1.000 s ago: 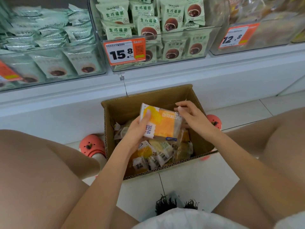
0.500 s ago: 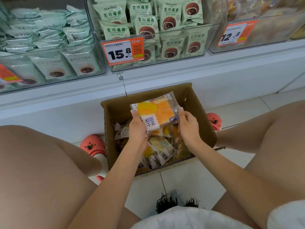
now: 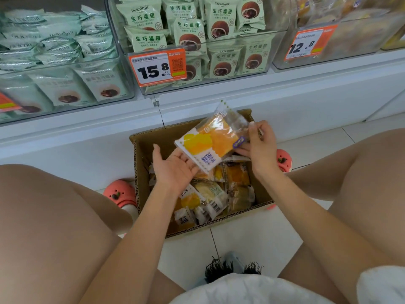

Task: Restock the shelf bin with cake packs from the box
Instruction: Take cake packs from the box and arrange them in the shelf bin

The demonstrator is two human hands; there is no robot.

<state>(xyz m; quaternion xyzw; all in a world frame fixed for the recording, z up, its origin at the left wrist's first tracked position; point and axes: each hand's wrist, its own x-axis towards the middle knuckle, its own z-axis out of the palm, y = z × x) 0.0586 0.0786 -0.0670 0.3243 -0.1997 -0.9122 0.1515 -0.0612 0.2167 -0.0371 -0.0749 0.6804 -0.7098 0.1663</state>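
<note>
step: lifting cake pack (image 3: 213,141) from box (image 3: 140,163) | right hand (image 3: 260,148) pinches pack; left hand (image 3: 173,170) spread beneath | next: carry to shelf bin (image 3: 328,53) above fingers

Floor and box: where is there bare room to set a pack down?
Bare tile lies in front of the box, between the legs, and right of it near the shelf base. Inside the box, the back-left corner looks empty; the rest is heaped with packs. The green-pack bin is crowded. Both hands are at the lifted pack.
</note>
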